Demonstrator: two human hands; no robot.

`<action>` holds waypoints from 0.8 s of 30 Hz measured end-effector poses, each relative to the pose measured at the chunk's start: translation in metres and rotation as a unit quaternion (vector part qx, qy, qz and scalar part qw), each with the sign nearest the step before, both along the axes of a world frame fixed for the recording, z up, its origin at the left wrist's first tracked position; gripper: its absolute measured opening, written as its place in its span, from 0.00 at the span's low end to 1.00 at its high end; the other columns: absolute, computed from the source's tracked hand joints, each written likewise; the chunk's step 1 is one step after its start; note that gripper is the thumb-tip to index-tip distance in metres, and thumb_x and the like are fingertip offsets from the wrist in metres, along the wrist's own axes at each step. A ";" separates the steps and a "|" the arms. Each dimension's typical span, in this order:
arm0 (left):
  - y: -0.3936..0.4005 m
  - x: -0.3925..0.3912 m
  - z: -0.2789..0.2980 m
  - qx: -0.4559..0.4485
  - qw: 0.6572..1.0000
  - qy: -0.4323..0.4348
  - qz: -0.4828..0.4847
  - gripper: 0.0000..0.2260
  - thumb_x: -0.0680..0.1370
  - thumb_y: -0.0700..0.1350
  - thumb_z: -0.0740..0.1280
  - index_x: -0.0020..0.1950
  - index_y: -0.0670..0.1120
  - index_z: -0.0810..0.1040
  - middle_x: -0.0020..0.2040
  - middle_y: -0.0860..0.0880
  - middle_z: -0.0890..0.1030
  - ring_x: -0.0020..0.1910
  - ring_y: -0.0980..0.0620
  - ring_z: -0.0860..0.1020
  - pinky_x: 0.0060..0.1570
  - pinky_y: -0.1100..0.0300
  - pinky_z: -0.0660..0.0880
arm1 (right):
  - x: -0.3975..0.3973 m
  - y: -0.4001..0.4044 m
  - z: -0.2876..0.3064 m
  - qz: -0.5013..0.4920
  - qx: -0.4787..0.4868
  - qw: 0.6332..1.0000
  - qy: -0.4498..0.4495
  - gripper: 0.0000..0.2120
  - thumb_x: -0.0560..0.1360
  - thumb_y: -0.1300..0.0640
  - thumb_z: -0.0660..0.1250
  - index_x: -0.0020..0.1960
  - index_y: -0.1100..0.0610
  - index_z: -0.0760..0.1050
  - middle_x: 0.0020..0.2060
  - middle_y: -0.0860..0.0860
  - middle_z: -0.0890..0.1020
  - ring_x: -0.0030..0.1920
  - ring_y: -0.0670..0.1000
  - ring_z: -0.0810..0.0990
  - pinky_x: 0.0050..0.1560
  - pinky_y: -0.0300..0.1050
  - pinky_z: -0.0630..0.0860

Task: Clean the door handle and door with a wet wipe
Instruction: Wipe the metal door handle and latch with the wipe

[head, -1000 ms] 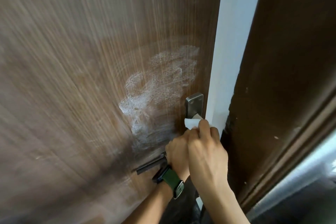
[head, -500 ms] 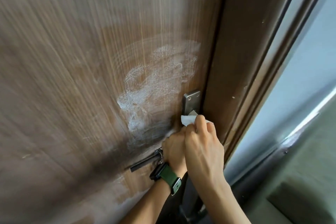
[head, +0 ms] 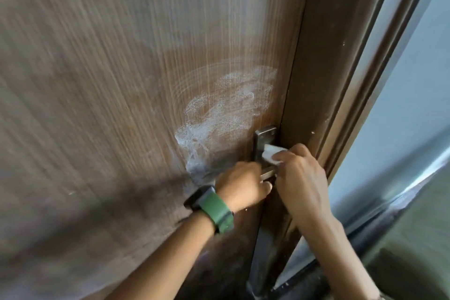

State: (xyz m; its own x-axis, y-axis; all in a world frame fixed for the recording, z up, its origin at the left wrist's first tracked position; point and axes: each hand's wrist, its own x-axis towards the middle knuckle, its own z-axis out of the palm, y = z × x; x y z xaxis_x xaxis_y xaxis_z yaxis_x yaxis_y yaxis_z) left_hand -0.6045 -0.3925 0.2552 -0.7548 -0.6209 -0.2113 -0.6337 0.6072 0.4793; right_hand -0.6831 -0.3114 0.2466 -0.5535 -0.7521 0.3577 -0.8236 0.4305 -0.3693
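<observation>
My left hand [head: 239,184] curled round handle [head: 267,173], I judge to steady it. My right hand [head: 302,175] pinches wipe [head: 270,154] against metal plate [head: 264,139], at 1 o'clock from left hand. White smear [head: 226,114] on door [head: 121,80] at 11 o'clock from plate. Green watch [head: 211,209] on left wrist. No writing readable.

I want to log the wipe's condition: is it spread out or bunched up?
Bunched up: the wipe shows as a small white wad pinched in the right hand against the handle plate.
</observation>
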 end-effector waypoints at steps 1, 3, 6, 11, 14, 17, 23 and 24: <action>-0.005 0.004 0.007 0.076 0.997 0.018 0.003 0.11 0.75 0.46 0.63 0.49 0.38 0.76 0.44 0.38 0.81 0.41 0.40 0.80 0.41 0.52 0.76 | -0.002 -0.001 0.001 -0.005 0.009 1.000 0.012 0.12 0.71 0.66 0.65 0.53 0.61 0.79 0.47 0.56 0.75 0.43 0.57 0.77 0.40 0.48 0.75; -0.014 0.018 0.013 0.181 0.980 0.069 0.050 0.07 0.76 0.43 0.62 0.46 0.40 0.77 0.38 0.43 0.80 0.32 0.48 0.79 0.36 0.56 0.76 | 0.005 -0.003 0.003 0.006 0.029 0.999 0.041 0.13 0.71 0.67 0.63 0.54 0.62 0.78 0.48 0.57 0.74 0.45 0.58 0.76 0.39 0.49 0.74; -0.025 0.042 0.004 0.223 0.952 0.146 0.150 0.09 0.77 0.38 0.58 0.44 0.45 0.77 0.37 0.47 0.80 0.26 0.57 0.79 0.38 0.59 0.78 | 0.029 -0.005 0.002 0.078 0.055 0.993 0.074 0.11 0.69 0.67 0.62 0.50 0.63 0.78 0.47 0.58 0.74 0.46 0.61 0.75 0.35 0.50 0.74; -0.014 0.061 -0.011 0.345 0.897 0.209 0.181 0.09 0.76 0.32 0.58 0.49 0.42 0.74 0.40 0.41 0.81 0.34 0.51 0.80 0.40 0.61 0.78 | 0.008 -0.009 0.016 0.138 0.092 0.985 0.043 0.15 0.70 0.66 0.62 0.53 0.58 0.79 0.55 0.56 0.74 0.51 0.59 0.78 0.48 0.49 0.76; -0.007 0.060 -0.017 0.346 0.894 0.223 0.180 0.13 0.77 0.30 0.55 0.56 0.41 0.73 0.44 0.40 0.81 0.37 0.49 0.80 0.38 0.63 0.77 | -0.008 -0.006 0.022 0.129 0.129 0.983 0.013 0.20 0.68 0.67 0.63 0.59 0.57 0.77 0.60 0.55 0.71 0.54 0.58 0.77 0.54 0.45 0.73; -0.001 0.061 -0.018 0.337 0.895 0.224 0.185 0.13 0.76 0.28 0.52 0.51 0.40 0.72 0.39 0.43 0.80 0.35 0.49 0.78 0.39 0.62 0.75 | 0.019 -0.008 0.015 0.180 0.179 0.966 0.054 0.19 0.68 0.67 0.63 0.59 0.60 0.74 0.58 0.58 0.72 0.56 0.59 0.74 0.55 0.48 0.75; 0.003 0.066 -0.016 0.347 0.889 0.225 0.197 0.16 0.74 0.26 0.50 0.41 0.40 0.72 0.29 0.47 0.79 0.34 0.49 0.76 0.37 0.62 0.72 | 0.038 -0.017 0.017 0.261 0.196 0.929 0.173 0.11 0.74 0.66 0.62 0.56 0.61 0.72 0.53 0.57 0.76 0.55 0.58 0.77 0.47 0.48 0.75; 0.004 0.069 -0.015 0.338 0.893 0.226 0.194 0.16 0.74 0.25 0.50 0.46 0.40 0.73 0.35 0.45 0.80 0.35 0.49 0.77 0.39 0.62 0.73 | 0.032 -0.016 0.019 0.268 0.196 0.925 0.185 0.11 0.74 0.66 0.61 0.56 0.60 0.72 0.53 0.56 0.77 0.54 0.58 0.78 0.47 0.48 0.76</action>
State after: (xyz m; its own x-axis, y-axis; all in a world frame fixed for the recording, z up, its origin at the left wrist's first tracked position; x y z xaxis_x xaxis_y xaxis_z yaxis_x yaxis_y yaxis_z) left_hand -0.5359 -0.3886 0.2400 -0.6135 -0.6999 -0.3657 -0.3825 -0.1419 0.9130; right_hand -0.6514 -0.3272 0.2660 0.0414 -0.9951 0.0895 -0.9964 -0.0344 0.0779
